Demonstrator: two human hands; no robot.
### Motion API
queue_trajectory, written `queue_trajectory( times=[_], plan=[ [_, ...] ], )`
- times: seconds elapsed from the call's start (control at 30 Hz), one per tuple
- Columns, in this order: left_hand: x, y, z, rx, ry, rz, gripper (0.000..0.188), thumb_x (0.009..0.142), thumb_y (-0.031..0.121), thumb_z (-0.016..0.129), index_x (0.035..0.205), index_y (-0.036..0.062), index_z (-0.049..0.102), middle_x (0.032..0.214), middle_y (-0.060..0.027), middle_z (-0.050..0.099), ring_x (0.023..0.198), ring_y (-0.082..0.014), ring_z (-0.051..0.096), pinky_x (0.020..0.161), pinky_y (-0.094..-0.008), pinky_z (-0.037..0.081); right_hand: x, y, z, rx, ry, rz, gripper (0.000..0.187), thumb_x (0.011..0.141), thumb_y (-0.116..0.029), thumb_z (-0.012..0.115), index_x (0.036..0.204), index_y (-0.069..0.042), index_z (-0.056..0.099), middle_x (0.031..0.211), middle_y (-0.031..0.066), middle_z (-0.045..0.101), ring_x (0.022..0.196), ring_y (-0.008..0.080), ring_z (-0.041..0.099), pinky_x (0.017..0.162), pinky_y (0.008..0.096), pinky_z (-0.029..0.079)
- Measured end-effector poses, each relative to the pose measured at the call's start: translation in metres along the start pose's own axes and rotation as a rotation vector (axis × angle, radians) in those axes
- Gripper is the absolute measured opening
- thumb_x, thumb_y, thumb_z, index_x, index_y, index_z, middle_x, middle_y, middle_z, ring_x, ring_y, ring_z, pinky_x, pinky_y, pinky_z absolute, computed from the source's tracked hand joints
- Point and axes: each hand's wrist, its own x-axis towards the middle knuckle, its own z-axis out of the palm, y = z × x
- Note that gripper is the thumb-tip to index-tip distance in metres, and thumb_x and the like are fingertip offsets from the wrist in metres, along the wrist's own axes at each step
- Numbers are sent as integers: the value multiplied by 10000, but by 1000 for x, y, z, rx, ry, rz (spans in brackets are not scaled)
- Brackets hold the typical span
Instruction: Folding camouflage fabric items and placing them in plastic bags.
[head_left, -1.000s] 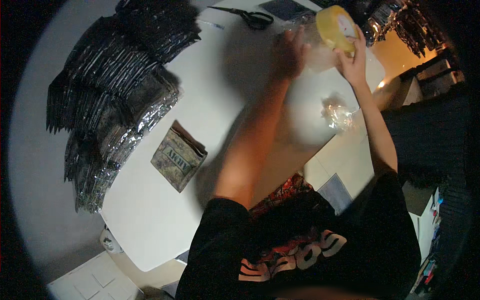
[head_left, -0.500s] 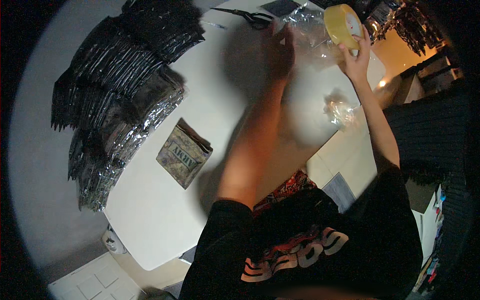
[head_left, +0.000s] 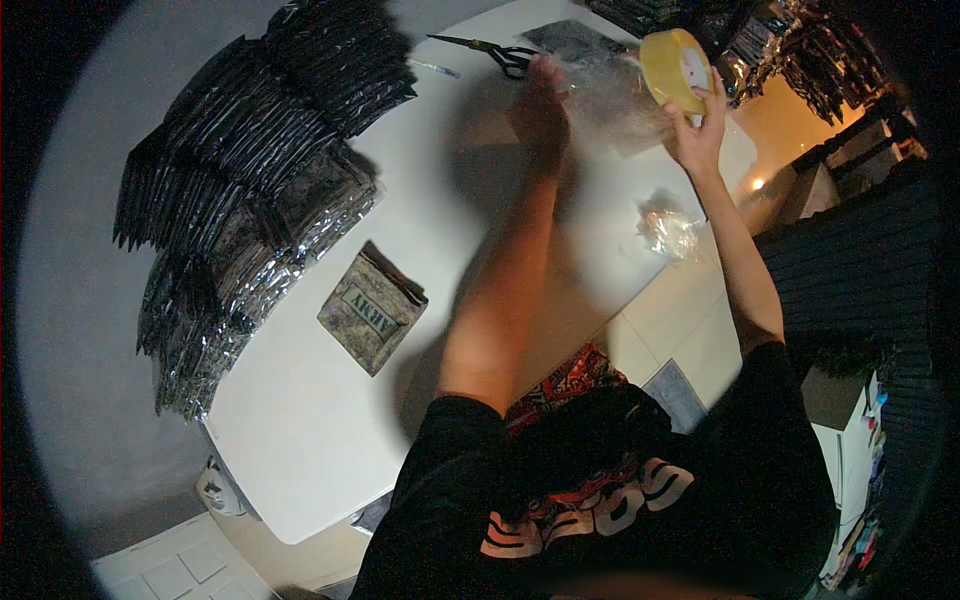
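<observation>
The white table (head_left: 300, 430) carries a large stack of shiny dark foil pouches (head_left: 250, 180) along its left edge, with one camouflage pouch (head_left: 372, 308) lying apart beside it. The right hand (head_left: 698, 135) grips a yellow tape roll (head_left: 676, 68), fingers curled around it, raised above the far edge. The left hand (head_left: 540, 105) rests with fingers spread flat on a clear plastic bag (head_left: 610, 95). Black scissors (head_left: 500, 55) lie just beyond; crumpled clear plastic (head_left: 668, 225) sits near the right forearm.
</observation>
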Motion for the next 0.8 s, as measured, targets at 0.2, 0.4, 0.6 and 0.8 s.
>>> queue_trajectory(
  times=[0.2, 0.4, 0.6, 0.8],
  plan=[
    [18, -18, -17, 398, 44, 133, 440, 996, 182, 586, 1404, 16, 579, 1181, -190, 726, 1003, -329, 734, 816, -408, 612, -1, -20, 7, 50, -371, -97, 578, 789, -446, 872, 1146, -53, 643, 1667, 218, 277, 1447, 452, 436, 1134, 489, 454],
    [10, 1, -18, 500, -92, 29, 341, 1012, 153, 583, 1328, 32, 621, 1058, -157, 757, 772, -278, 756, 639, -366, 619, -1, -22, 11, -21, -446, -182, 606, 811, -498, 835, 1154, -40, 636, 1670, 228, 261, 1445, 466, 429, 1136, 491, 446],
    [-10, 58, -8, -92, -161, -405, 436, 1105, 384, 475, 1372, 56, 580, 1158, -148, 760, 778, -214, 774, 561, -286, 580, -5, -15, 17, -66, -597, 43, 631, 804, -468, 857, 1208, -38, 635, 1651, 238, 301, 1434, 468, 442, 1137, 479, 443],
    [-33, 153, -48, -263, -358, -450, 561, 1081, 515, 446, 1453, 100, 513, 1225, -171, 732, 849, -228, 755, 639, -299, 575, -5, -14, 20, 126, -535, 57, 720, 743, -342, 929, 1317, -63, 595, 1625, 254, 345, 1461, 425, 427, 1164, 480, 422]
  ],
)
